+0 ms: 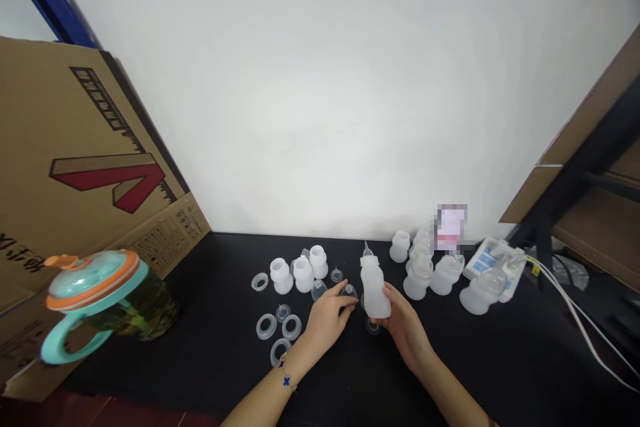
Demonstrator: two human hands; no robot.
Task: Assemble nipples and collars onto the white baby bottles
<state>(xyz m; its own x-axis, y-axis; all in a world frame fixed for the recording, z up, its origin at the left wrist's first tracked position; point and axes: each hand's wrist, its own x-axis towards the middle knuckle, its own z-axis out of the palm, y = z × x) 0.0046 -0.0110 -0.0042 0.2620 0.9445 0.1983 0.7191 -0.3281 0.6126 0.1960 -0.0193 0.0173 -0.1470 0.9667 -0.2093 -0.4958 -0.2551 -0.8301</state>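
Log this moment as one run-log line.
left hand: at clear cup | right hand: holds frosted bottle | nearby: clear rings, white bottle bodies

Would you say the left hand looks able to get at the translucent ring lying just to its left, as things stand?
Probably yes: the left hand rests close beside the translucent ring, which lies flat, and nothing appears to stand between them.

A frosted white plastic bottle (375, 288) with a narrow pointed tip stands nearly upright, leaning slightly, held around its lower body by the right hand (406, 328). The left hand (326, 320) sits just beside it, its fingers (346, 303) at a small clear cap (349, 291).
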